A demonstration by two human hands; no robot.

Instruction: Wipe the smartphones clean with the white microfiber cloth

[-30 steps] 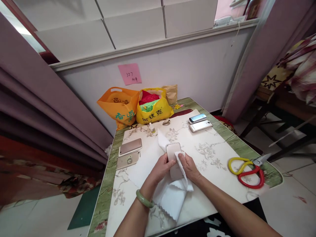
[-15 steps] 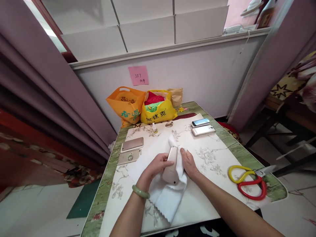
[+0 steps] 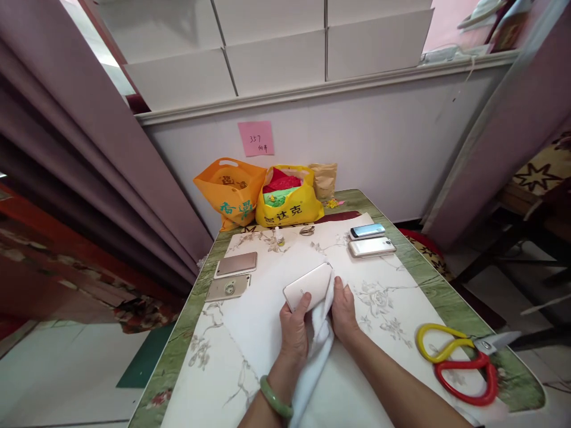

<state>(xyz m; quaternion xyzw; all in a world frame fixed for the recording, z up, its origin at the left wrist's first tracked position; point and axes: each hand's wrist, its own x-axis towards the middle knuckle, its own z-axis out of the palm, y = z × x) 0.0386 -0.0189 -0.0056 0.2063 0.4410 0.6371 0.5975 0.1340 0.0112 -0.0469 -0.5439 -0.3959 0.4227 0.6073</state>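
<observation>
At mid-frame the left hand (image 3: 294, 333) clamps a smartphone (image 3: 314, 282), likely light, rigid, slippery, best held by its long edges; the right hand (image 3: 344, 310), fingers partly hidden, seemingly pinches soft white cloth (image 3: 320, 326)

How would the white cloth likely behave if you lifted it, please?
The white cloth would probably be floppy, since it falls in loose folds beside the left hand. It would likely bend easily around things, as it lies creased against the phone.

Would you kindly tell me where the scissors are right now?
In the head view, the scissors lie on the table near its right edge, right of the right hand.
</observation>
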